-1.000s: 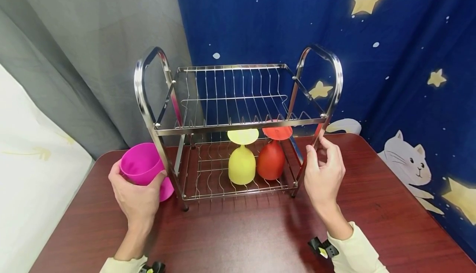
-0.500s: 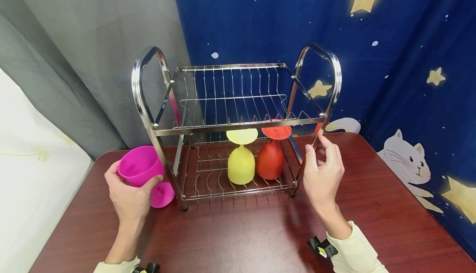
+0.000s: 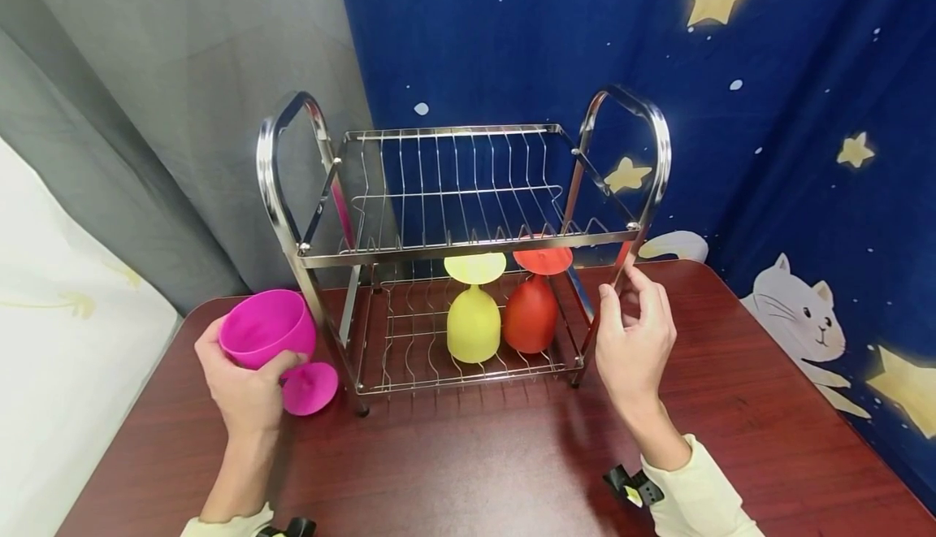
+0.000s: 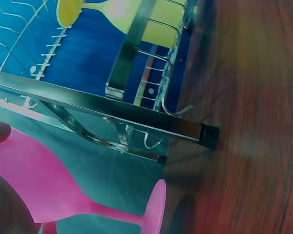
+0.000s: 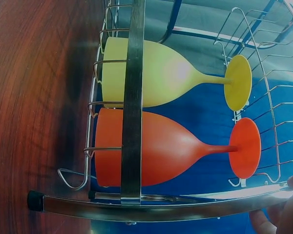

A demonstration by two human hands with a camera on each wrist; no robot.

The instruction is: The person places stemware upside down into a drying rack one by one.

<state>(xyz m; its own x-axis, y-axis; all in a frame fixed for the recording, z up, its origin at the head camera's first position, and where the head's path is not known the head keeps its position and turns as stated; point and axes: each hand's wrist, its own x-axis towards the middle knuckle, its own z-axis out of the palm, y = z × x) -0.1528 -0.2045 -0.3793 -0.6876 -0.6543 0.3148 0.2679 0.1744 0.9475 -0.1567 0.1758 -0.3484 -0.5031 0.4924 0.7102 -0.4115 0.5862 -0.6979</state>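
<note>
A pink plastic goblet (image 3: 266, 330), bowl up and a little tilted, is in my left hand (image 3: 244, 387), just left of the dish rack. Thumb and fingers curl round its bowl. In the left wrist view its foot (image 4: 155, 207) is close to the tabletop; I cannot tell if they touch. My right hand (image 3: 638, 342) pinches the right front post of the two-tier metal dish rack (image 3: 468, 251) between thumb and fingers. On the lower tier a yellow goblet (image 3: 474, 326) and a red goblet (image 3: 531, 315) stand upside down, side by side, feet up.
The rack stands on a reddish-brown wooden table (image 3: 468, 464). Behind it hang a grey curtain (image 3: 205, 114) and a blue curtain (image 3: 497, 49) with stars. White cloth (image 3: 66, 342) lies along the left side.
My left hand has moved the pink goblet slightly left and toward me, away from the rack's left post. The right hand keeps its place on the rack.
</note>
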